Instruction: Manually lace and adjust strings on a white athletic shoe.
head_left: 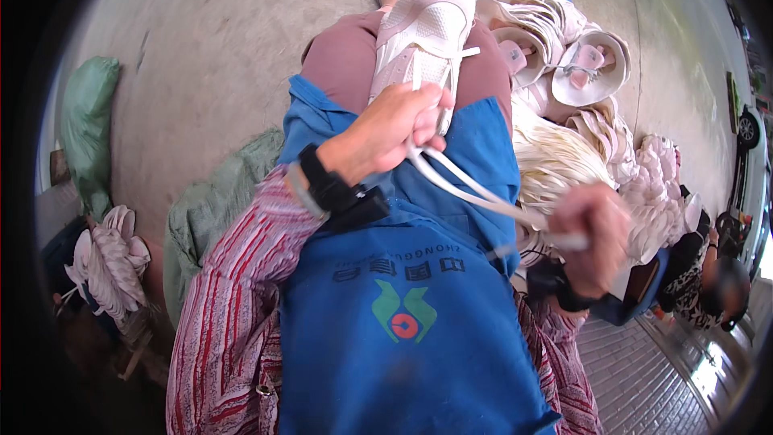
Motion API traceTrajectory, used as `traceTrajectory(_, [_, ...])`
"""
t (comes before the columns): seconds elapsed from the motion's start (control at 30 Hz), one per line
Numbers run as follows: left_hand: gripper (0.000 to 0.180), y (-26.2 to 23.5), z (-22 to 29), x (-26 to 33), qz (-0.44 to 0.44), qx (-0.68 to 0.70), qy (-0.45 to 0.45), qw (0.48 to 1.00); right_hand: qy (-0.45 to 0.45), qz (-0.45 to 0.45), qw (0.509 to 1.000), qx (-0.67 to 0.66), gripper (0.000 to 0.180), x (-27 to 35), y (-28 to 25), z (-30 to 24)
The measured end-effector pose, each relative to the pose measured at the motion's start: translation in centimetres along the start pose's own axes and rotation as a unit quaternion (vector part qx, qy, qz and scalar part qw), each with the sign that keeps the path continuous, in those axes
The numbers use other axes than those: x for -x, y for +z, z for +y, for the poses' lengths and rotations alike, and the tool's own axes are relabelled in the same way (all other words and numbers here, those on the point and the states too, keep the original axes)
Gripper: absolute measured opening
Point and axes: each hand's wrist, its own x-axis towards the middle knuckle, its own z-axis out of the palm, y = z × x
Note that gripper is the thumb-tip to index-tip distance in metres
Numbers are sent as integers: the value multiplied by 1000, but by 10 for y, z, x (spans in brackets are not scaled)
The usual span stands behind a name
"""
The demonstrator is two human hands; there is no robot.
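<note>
While left hand (394,130) grips lace (522,213) — green sack (90,133) bulges.

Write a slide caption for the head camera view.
White lace runs from the left hand, beside the pale pink shoe, to the blurred right hand, over a blue apron.

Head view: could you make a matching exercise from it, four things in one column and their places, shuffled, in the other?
1. White flat shoelace
2. Pink-and-white shoe upper
3. Bulging light-green sack
4. Blue cloth apron

A. Between mauve-trousered thighs
B. Lower middle of the picture
C. Running from bare left hand to bare right hand
D. Far left of the picture

Pairs: 1-C, 2-A, 3-D, 4-B
</note>
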Motion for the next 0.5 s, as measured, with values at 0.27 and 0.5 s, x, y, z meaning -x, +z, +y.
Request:
traceTrajectory(0.27, [37, 2, -1, 58, -42, -364, 24, 930, 155, -146, 976, -38, 40, -54, 72, 62])
traceTrajectory(0.5, [28, 3, -35, 68, -206, -557, 67, 802, 324, -260, 874, -253, 39, -75, 105, 81])
